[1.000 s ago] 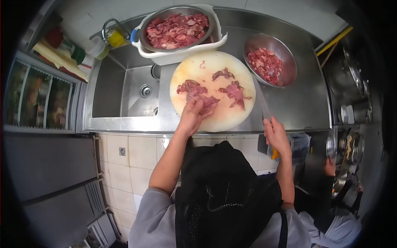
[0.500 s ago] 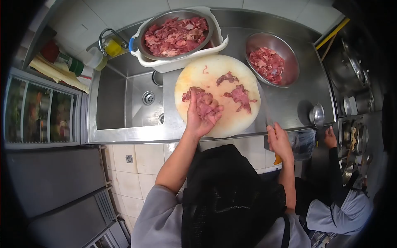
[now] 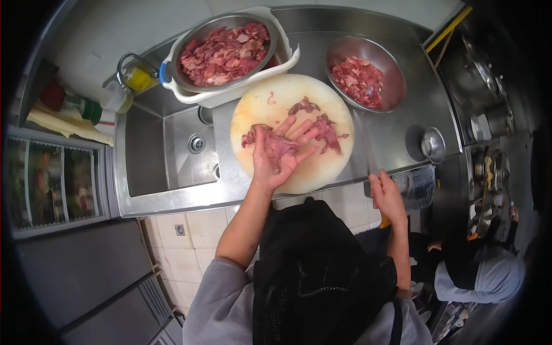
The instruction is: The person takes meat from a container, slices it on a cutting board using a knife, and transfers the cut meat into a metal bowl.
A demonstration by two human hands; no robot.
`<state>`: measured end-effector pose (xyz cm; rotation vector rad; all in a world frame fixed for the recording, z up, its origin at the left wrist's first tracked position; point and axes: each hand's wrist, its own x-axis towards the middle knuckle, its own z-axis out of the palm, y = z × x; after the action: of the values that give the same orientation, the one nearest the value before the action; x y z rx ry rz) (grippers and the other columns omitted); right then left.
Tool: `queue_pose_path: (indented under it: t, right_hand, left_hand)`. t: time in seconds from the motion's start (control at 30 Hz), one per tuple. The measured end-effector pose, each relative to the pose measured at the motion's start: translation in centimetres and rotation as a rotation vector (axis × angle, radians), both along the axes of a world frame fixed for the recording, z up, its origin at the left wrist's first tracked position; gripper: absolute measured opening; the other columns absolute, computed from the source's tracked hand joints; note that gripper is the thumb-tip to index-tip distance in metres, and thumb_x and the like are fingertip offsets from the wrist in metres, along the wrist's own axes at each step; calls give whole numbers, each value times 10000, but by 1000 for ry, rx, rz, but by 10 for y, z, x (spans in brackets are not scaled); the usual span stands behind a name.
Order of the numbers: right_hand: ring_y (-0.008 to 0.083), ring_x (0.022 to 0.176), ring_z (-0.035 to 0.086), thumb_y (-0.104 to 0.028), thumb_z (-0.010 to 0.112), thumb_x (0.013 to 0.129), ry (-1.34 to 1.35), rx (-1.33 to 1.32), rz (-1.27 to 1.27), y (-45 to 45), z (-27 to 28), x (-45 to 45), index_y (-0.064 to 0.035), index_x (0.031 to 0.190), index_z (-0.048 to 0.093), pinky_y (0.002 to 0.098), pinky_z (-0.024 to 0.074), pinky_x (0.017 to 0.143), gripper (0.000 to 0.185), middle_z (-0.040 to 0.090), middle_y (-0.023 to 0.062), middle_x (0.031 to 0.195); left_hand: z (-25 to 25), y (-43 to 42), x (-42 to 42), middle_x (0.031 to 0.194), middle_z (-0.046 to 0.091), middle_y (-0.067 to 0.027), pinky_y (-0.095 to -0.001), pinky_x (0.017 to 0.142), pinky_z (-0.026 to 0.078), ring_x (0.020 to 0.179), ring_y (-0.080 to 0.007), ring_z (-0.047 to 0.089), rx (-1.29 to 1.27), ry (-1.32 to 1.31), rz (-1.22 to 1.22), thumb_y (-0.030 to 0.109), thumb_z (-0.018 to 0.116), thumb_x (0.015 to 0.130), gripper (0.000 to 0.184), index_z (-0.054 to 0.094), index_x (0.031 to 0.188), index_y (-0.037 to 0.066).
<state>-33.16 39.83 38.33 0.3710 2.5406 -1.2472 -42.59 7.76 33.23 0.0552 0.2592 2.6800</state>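
Observation:
My left hand (image 3: 282, 152) is palm up over the round white cutting board (image 3: 253, 109), fingers spread, with a piece of raw meat (image 3: 280, 148) lying on the palm. More pieces of meat (image 3: 326, 133) lie on the board beside and beyond the fingers. My right hand (image 3: 386, 195) is closed round the yellow handle of a knife (image 3: 368, 144), whose blade points away from me just right of the board. A steel bowl (image 3: 397, 75) with small meat pieces stands beyond it at the right.
A steel bowl heaped with meat (image 3: 227, 52) rests in a white tub (image 3: 290, 57) behind the board. The sink (image 3: 167, 149) and tap (image 3: 129, 57) are at the left. A small metal bowl (image 3: 433, 145) sits near the right counter edge. A co-worker (image 3: 483, 270) is at the lower right.
My left hand has turned palm up and spread its fingers, with the meat on it. A small metal bowl now stands on the counter, and the co-worker's hand has drawn back from it.

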Motion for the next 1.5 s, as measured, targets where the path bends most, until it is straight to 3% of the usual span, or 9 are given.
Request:
queue_pose_path:
  t: [0.27, 0.43, 0.7, 0.8, 0.93, 1.13, 1.23, 1.33, 1.5]
  right_hand:
    - [225, 492, 654, -339, 579, 1151, 16, 7, -33, 15, -8, 9, 3, 1013, 565, 396, 516, 506, 369, 640, 103, 654]
    - [239, 503, 668, -342, 583, 1149, 1, 31, -16, 16, -6, 14, 2, 1008, 558, 408, 519, 511, 373, 648, 118, 660]
    - [234, 476, 653, -334, 594, 1147, 43, -62, -101, 38, -15, 28, 19, 1059, 594, 395, 517, 495, 364, 630, 113, 637]
    - [226, 471, 652, -336, 583, 1153, 39, -82, -83, 42, -21, 27, 22, 1054, 600, 384, 508, 478, 372, 631, 106, 636]
    - [186, 463, 622, -329, 580, 1157, 80, -74, -62, 43, -18, 23, 13, 1039, 592, 360, 483, 464, 361, 613, 77, 639]
    - [192, 464, 616, -334, 578, 1155, 59, -52, -41, 40, -17, 20, 13, 1042, 586, 365, 480, 471, 365, 606, 79, 632]
    - [237, 475, 644, -342, 573, 1152, 44, -26, -11, 31, -13, 16, 15, 1036, 585, 397, 504, 494, 376, 626, 107, 635]
    - [233, 481, 640, -340, 568, 1152, 53, -42, 3, 27, -9, 11, 19, 1047, 587, 396, 501, 497, 374, 631, 110, 648]
    - [223, 480, 638, -338, 570, 1152, 49, -75, -38, 32, -10, 20, 18, 1069, 594, 392, 495, 490, 366, 629, 105, 646]
  left_hand:
    - [-18, 30, -23, 1076, 701, -80, -330, 732, 601, 936, -194, 768, -1352, 89, 170, 193, 700, 1104, 233, 702, 1277, 37]
    - [-60, 81, -56, 1003, 717, -42, -296, 716, 577, 828, -134, 702, -1850, 1220, 536, 192, 729, 1083, 255, 707, 1254, 4]
    - [24, 29, -51, 1068, 749, -44, -183, 442, 315, 833, -92, 714, -618, 47, 12, 313, 576, 1179, 249, 651, 1255, 88]
    - [4, 0, -42, 1119, 754, -58, -204, 543, 464, 909, -111, 734, -645, 165, -180, 292, 587, 1176, 266, 663, 1288, 63]
    - [-53, -38, -15, 1175, 765, -103, -320, 922, 598, 1025, -137, 730, -1592, 438, 241, 91, 664, 1114, 219, 705, 1306, -6]
    - [-12, -25, 14, 1110, 745, -127, -353, 810, 627, 990, -233, 779, -1592, 326, 263, 73, 716, 1067, 141, 711, 1194, 12]
    - [-13, 13, 27, 1061, 736, -111, -353, 761, 624, 949, -232, 784, -2153, 1030, 365, 86, 707, 1070, 142, 716, 1200, 31]
    - [-30, 17, 10, 1025, 752, -85, -355, 752, 613, 914, -216, 764, -2180, 925, 366, 138, 709, 1080, 177, 714, 1210, 19]
    - [-28, -11, 3, 1129, 778, -56, -229, 507, 438, 793, -66, 692, -1267, 138, 25, 164, 656, 1132, 253, 674, 1339, 20]
